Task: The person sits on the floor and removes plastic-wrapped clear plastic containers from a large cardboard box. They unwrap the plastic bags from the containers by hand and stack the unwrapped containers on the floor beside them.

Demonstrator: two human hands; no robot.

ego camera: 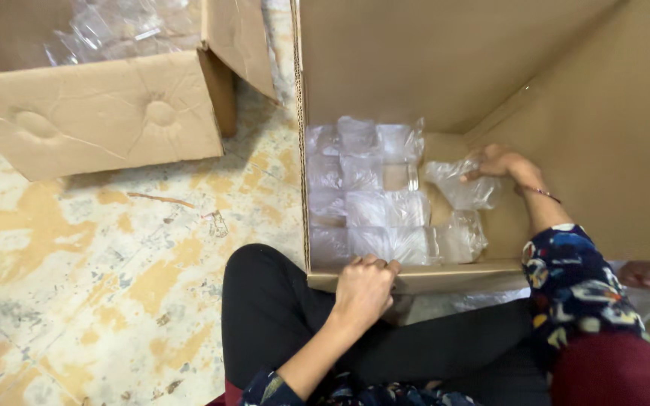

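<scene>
The person wears a dark navy patterned fabric top (569, 282) printed with small white, orange and light-blue shapes; its sleeves end above the forearms, which are bare. A thin reddish thread bracelet (539, 192) circles the wrist of the right hand (499, 162). The left hand (362, 289) is bare, without rings showing. Plain black trousers (280, 308) cover the legs, and a maroon cloth (611, 372) shows at the lower right.

Your left hand (364, 289) is low and near your body, fingers curled shut, knuckles up, forearm bare and angled in from below. Your right hand (496, 162) is stretched forward, palm down, fingers pinched together, wrist slightly bent, patterned sleeve pushed back past the forearm.
</scene>
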